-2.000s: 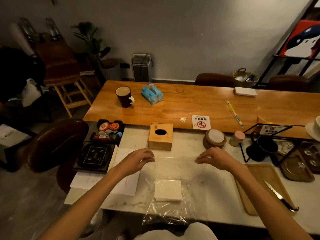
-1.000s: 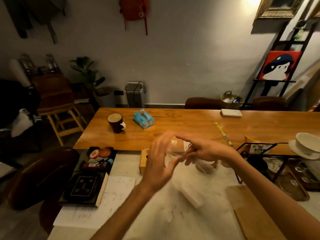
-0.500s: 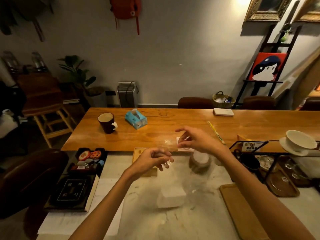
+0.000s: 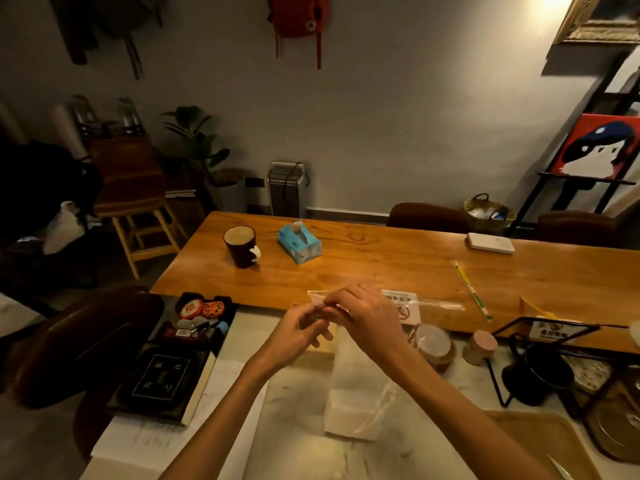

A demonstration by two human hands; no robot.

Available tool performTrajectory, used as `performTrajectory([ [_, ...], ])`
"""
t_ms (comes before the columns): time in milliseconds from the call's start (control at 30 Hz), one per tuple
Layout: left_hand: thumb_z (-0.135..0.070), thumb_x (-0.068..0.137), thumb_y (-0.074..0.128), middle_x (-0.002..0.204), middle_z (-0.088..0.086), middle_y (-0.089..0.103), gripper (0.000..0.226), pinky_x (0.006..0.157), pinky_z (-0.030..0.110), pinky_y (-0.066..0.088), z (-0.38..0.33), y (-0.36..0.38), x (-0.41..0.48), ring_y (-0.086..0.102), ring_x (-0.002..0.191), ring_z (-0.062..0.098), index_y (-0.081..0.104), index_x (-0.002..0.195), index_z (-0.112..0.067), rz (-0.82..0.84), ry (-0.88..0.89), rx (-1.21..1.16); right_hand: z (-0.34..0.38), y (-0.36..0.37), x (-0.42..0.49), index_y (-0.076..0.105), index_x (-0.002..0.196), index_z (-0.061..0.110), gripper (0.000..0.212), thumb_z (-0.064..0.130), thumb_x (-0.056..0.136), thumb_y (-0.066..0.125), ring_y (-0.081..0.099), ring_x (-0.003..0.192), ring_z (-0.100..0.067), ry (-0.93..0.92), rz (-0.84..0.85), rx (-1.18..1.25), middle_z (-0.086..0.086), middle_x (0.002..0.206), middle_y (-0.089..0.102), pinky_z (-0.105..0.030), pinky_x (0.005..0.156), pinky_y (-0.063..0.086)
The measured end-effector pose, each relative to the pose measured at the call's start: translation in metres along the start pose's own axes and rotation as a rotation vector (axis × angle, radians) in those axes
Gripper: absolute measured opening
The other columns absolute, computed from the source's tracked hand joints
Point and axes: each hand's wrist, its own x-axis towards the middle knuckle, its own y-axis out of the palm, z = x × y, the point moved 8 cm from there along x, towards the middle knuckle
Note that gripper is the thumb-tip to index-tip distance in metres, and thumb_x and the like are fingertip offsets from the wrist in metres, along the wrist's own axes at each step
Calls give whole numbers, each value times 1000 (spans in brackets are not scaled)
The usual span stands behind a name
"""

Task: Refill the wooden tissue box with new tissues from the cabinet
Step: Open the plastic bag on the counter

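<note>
Dim warm light falls on a pale marble counter (image 4: 294, 427) that butts against a long orange-brown wooden table (image 4: 381, 265), where a dark mug (image 4: 239, 246) and a blue soft tissue pack (image 4: 300, 243) stand well apart from the work.

Both hands meet above the near edge of the counter. The left hand (image 4: 298, 336) and the right hand (image 4: 367, 317) are pinched together at the top edge of a clear plastic bag (image 4: 374, 403), whose mouth strip stretches out to the right past the right hand. Inside the hanging bag sits a white block of new tissues (image 4: 349, 393), its lower end close to the counter; whether it rests on it I cannot tell. The fingers of both hands are nearly closed on the film, thumbs against fingertips, wrists raised and forearms angled inward from the lower corners of the view.

Mostly hidden behind the hands, the light wooden tissue box (image 4: 320, 351) shows only a slice of its side.

The step in hand appears to be opening the bag. Next, I judge, the two layers of film must be parted so the block can slide out, then go to the box. Thin film is slippery, so a firm pinch on each layer matters.
</note>
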Motion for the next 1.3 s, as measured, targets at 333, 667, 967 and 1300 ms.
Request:
performTrajectory([
  [333,-7,98,56,105,7,76,32,65,33,51,14,-6,-7,68,82,25,56,128,-17,13,20,-72,-37,-34,38,67,114,29,28,40,89,63,54,107,-4,227,163,201,9,114,67,-39,94,51],
  [667,-35,93,62,139,-8,57,65,100,38,45,11,-31,6,55,126,14,24,144,-52,-106,55,47,-133,-15,-135,22,153,37,101,30,72,82,60,119,-16,990,-178,1017,-9,145,53,-35,94,52],
  [967,-36,89,65,114,-5,67,26,100,40,46,-117,61,76,60,113,19,63,114,-30,166,733,1249,-120,-8,-115,69,112,16,29,4,85,70,74,86,-24,884,-315,1035,-5,94,78,-26,68,60],
  [1300,-47,90,62,105,-7,62,27,86,32,49,-93,31,97,53,96,8,67,108,-28,506,275,990,-125,-26,-129,50,137,19,62,19,80,74,73,96,-16,942,-162,1086,-1,98,79,-25,73,60],
])
